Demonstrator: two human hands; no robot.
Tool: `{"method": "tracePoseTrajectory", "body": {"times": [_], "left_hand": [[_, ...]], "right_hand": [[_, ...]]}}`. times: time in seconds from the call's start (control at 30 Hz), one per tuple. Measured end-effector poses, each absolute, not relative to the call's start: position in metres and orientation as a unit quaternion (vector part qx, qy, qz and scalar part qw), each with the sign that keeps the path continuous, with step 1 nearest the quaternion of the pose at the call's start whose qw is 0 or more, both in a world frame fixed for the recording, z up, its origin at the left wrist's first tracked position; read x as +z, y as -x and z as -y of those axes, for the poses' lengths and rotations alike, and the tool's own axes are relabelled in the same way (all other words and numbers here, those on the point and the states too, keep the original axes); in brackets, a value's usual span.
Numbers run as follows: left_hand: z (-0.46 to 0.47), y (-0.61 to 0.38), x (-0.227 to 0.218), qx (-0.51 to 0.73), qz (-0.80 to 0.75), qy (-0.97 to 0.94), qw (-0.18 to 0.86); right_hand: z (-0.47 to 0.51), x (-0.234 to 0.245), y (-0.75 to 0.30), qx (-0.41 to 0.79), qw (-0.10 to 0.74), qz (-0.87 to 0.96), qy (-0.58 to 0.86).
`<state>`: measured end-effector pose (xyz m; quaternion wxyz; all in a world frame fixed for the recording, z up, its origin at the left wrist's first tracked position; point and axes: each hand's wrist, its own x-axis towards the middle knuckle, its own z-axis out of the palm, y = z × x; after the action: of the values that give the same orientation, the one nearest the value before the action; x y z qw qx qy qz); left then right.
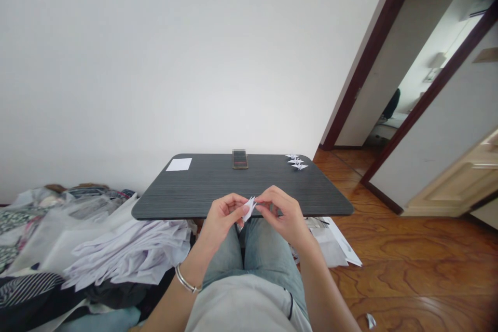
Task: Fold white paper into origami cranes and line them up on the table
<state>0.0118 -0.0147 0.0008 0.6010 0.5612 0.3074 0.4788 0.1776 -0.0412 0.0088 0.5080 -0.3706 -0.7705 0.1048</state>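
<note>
Pale cloth of the wearer's shirt [241, 306] is nearest me, cut off below; the jeans [259, 249] run out of my sight under the dark table [218, 181]. On the left, its edge covers part of a crumpled white pile [132, 254]; on the right, it and the right forearm [317, 264] hide some white sheets [330, 244]. At the table's near edge, the left hand [224, 215] pinches a folded white paper [248, 209], and the right hand [283, 213] closes thumb and finger on its points; fingers mask its full shape from me. Farther back stand a paper square [179, 164], left, a phone-like device [240, 160], face blurred, and three paper cranes [296, 161], overlapping, right. Past the door frame [381, 28], I can't identify a dark shape [392, 104].
</note>
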Motion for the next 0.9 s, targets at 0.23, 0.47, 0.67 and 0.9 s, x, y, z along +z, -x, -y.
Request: {"method": "tracePoseTrajectory", "body": {"times": [0.23,0.47,0.67,0.9], "left_hand": [[0.013,-0.007,0.004,0.444,-0.323,-0.605,0.576],[0.01,-0.004,0.005,0.413,-0.312,-0.611,0.599],[0.006,-0.002,0.003,0.397,-0.307,-0.596,0.626],[0.005,-0.002,0.004,0.383,-0.316,-0.588,0.638]], "right_hand": [[0.039,0.013,-0.187,0.044,0.437,0.82,0.367],[0.039,0.015,-0.189,0.02,0.382,0.845,0.373],[0.039,0.019,-0.188,0.002,0.35,0.859,0.374],[0.037,0.017,-0.19,-0.011,0.336,0.862,0.38]]}}
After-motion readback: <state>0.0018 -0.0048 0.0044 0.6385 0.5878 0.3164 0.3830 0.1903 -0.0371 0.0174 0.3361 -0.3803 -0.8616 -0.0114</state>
